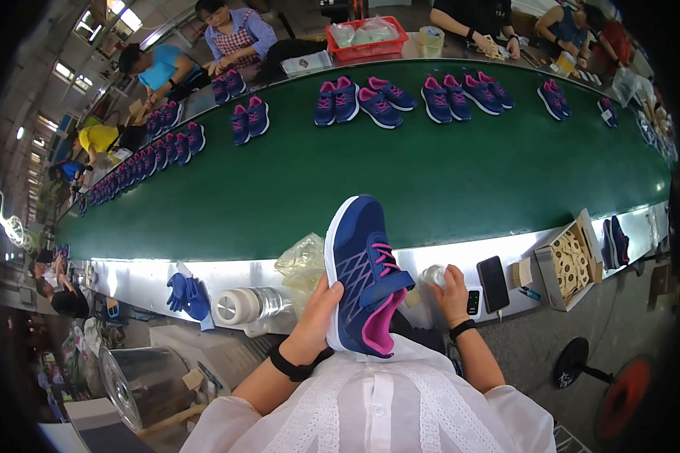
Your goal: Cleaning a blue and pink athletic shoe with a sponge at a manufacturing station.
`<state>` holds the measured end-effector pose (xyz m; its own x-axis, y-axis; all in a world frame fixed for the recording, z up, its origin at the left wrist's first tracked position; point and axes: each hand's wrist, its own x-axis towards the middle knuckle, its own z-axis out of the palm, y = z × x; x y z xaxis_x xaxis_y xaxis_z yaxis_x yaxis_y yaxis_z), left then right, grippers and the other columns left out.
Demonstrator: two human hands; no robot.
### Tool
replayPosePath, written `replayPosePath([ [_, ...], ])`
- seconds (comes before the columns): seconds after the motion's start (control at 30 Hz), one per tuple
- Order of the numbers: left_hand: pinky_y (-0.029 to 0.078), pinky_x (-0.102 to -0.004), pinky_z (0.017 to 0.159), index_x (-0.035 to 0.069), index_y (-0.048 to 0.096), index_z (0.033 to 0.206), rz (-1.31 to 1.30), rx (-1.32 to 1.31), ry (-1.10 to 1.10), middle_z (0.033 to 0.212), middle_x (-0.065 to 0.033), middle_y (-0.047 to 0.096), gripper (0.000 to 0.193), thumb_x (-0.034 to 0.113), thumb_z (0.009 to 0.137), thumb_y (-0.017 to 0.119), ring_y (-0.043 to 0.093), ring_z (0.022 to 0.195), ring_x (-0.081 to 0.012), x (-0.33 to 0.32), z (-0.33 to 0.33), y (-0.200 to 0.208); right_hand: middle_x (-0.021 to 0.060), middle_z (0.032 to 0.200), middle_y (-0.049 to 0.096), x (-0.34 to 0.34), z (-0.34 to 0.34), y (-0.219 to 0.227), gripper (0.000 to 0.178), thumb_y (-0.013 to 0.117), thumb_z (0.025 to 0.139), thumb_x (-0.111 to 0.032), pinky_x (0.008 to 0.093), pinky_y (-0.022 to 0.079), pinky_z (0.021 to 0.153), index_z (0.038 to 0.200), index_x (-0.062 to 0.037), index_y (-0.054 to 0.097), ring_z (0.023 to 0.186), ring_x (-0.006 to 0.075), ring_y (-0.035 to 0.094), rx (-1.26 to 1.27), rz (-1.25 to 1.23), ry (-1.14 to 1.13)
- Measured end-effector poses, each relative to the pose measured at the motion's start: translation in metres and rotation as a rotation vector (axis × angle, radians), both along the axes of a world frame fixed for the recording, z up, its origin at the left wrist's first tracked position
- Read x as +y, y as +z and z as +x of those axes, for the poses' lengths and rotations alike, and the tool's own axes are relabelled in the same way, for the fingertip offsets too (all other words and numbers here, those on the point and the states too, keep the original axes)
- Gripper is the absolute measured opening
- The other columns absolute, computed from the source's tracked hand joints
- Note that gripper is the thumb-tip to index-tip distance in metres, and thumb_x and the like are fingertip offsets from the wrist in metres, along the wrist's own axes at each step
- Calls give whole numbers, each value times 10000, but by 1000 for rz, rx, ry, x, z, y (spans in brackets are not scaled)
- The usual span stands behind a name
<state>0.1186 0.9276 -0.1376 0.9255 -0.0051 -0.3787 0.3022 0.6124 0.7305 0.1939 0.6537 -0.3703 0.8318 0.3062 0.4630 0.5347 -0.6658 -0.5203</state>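
A navy sneaker (pixel 360 275) with pink lining, pink laces, a strap and a white sole is raised in front of my chest, toe pointing away. My left hand (pixel 319 321) is closed around its left side near the heel, thumb on the upper. To the right, over the metal ledge, my right hand (pixel 452 298) has its fingers and thumb bent about a small clear, whitish container (pixel 433 275). Its contents are too small to make out. A crumpled clear plastic bag (pixel 301 264) lies just left of the sneaker.
Beyond the ledge runs a green conveyor belt (pixel 279 181) with several matching sneakers (pixel 337 100) along its far side. Near me are a glass bottle (pixel 253 304), blue gloves (pixel 188 296), a phone (pixel 493 284) and a box of tan pieces (pixel 568 263). Several people work across the belt.
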Motion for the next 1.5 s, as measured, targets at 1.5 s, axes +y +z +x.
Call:
replayPosePath([
  [1.5, 436, -338, 979, 1, 379, 1363, -166, -191, -928, 1279, -116, 525, 507, 204, 916, 504, 538, 1132, -214, -185, 156, -29, 218, 1223, 506, -37, 31, 26, 319, 556, 897, -215, 410, 518, 846, 1151, -54, 449, 1046, 371, 567, 250, 14, -111],
])
